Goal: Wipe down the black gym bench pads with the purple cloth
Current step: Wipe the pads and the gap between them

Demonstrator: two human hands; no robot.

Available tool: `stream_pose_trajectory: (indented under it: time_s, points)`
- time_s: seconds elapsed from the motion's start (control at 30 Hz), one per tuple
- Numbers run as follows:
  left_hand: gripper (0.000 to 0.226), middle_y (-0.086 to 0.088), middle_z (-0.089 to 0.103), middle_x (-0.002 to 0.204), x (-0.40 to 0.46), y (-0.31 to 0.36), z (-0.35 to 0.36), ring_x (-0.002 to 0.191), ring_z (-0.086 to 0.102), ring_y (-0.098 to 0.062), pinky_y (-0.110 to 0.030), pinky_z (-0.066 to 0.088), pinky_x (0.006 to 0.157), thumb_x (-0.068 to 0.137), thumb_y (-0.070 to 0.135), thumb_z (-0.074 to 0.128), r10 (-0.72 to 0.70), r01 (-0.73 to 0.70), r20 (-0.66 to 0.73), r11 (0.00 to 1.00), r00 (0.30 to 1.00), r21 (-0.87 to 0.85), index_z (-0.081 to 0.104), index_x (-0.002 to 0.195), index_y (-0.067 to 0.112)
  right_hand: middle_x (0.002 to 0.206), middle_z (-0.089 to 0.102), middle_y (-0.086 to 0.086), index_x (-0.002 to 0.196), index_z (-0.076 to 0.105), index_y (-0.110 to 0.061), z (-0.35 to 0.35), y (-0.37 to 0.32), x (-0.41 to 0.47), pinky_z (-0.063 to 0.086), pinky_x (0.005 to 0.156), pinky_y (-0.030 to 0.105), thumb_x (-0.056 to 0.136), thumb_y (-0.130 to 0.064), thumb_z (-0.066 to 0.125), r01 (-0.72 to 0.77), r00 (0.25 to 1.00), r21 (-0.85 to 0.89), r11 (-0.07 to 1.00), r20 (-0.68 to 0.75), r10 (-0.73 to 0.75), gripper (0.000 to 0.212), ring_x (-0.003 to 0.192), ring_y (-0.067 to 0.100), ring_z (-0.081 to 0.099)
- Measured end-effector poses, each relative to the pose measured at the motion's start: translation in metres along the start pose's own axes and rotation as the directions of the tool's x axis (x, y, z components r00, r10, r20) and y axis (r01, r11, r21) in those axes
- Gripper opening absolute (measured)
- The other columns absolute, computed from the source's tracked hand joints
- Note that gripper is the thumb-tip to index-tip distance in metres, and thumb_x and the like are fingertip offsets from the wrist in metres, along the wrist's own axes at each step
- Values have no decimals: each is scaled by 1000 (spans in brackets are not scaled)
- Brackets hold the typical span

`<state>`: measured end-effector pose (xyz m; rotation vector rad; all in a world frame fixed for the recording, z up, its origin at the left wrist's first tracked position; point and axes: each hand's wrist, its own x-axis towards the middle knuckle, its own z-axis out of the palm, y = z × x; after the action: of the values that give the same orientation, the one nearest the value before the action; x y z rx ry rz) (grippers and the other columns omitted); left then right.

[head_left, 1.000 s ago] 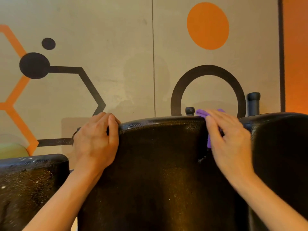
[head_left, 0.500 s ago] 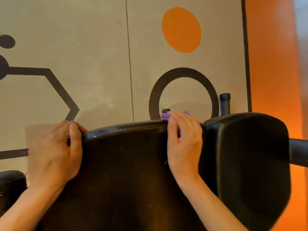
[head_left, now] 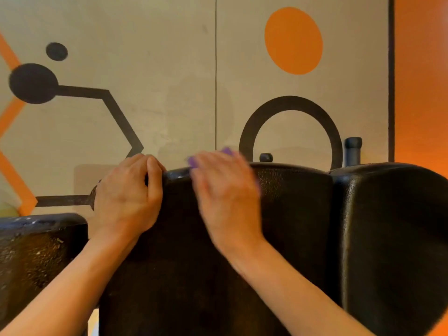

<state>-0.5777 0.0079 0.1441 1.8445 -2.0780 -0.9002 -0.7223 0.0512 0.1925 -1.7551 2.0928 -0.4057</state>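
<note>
A tall black padded bench back point(head_left: 291, 226) fills the middle of the view. My left hand point(head_left: 128, 197) grips its top left corner, fingers curled over the edge. My right hand point(head_left: 225, 197), blurred by motion, presses the purple cloth point(head_left: 194, 161) against the pad's top edge just right of the left hand. Only small purple bits of the cloth show above the fingers. A second black pad point(head_left: 392, 251) stands at the right, and a third, scuffed one point(head_left: 36, 251) lies low at the left.
A painted wall point(head_left: 184, 69) with black and orange shapes stands close behind the pads. Two black knobs point(head_left: 353, 147) rise behind the pad tops at the right. An orange wall point(head_left: 421, 81) runs along the far right.
My right hand has slid the cloth leftward along the top edge, from the pad's right corner to near my left hand. The left hand keeps its grip on the corner.
</note>
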Motion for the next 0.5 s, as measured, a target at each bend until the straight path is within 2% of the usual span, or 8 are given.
stream_pose_trajectory:
  time_s: [0.07, 0.1, 0.2, 0.27, 0.3, 0.37, 0.43, 0.5]
  points:
    - [44, 3, 57, 72, -1, 0, -1, 63, 52, -15, -35, 45, 61, 101, 35, 24, 19, -20, -12, 1000, 1000, -10, 55, 73, 22, 128, 62, 1, 127, 60, -14, 6, -2, 0, 28, 116, 35, 100, -28, 44, 198, 976, -64, 978, 99, -192, 34, 123, 13, 53]
    - [45, 3, 58, 72, -1, 0, -2, 62, 52, -15, -36, 46, 61, 101, 35, 24, 22, -22, -16, 1000, 1000, -18, 56, 73, 21, 134, 59, 2, 132, 56, -13, 1, 13, -2, 29, 116, 37, 101, -28, 44, 231, 968, -90, 969, 120, -220, 37, 129, 14, 49]
    - [49, 3, 60, 70, -1, -1, -2, 62, 55, -15, -39, 48, 62, 101, 33, 24, 21, -21, -26, 999, 999, -31, 61, 72, 17, 146, 47, 1, 139, 47, -12, -25, 62, -23, 27, 116, 45, 101, -25, 45, 65, 998, -36, 997, -5, -65, 41, 140, 11, 35]
    - [50, 3, 58, 70, -1, -1, -1, 63, 55, -16, -41, 49, 64, 101, 34, 23, 13, -13, -18, 1000, 1000, -22, 60, 71, 16, 145, 47, 1, 138, 48, -10, -19, 55, -32, 24, 117, 47, 100, -20, 48, -81, 990, 62, 995, -114, 88, 40, 141, 11, 33]
    - [50, 3, 57, 69, -1, -1, -1, 63, 55, -17, -42, 49, 65, 100, 35, 23, 8, -8, -12, 999, 1000, -35, 58, 71, 17, 144, 48, 1, 137, 49, -10, -6, 38, -30, 22, 118, 46, 99, -18, 49, -103, 985, 65, 993, -135, 111, 38, 141, 12, 34]
    - [49, 3, 54, 67, -1, -1, -1, 62, 53, -18, -43, 48, 65, 100, 36, 22, 4, -5, -14, 998, 1000, -69, 55, 69, 17, 142, 51, 3, 135, 52, -10, 25, 1, -26, 24, 118, 44, 99, -18, 50, 38, 992, -47, 998, -117, -44, 37, 138, 16, 39]
    - [49, 3, 52, 64, 0, -1, -1, 59, 51, -18, -43, 48, 62, 100, 36, 22, 8, -10, -26, 996, 1000, -93, 53, 67, 17, 142, 51, 5, 136, 51, -10, 30, -8, -18, 28, 116, 42, 100, -21, 47, 273, 962, -164, 948, 21, -273, 38, 137, 19, 41]
    - [49, 2, 54, 67, -1, -1, -3, 61, 53, -18, -43, 48, 64, 101, 34, 22, 8, -10, -20, 997, 1000, -80, 55, 70, 16, 146, 46, 4, 140, 46, -11, 10, 17, -14, 27, 117, 41, 101, -24, 42, 368, 928, -233, 900, 147, -341, 41, 140, 18, 36]
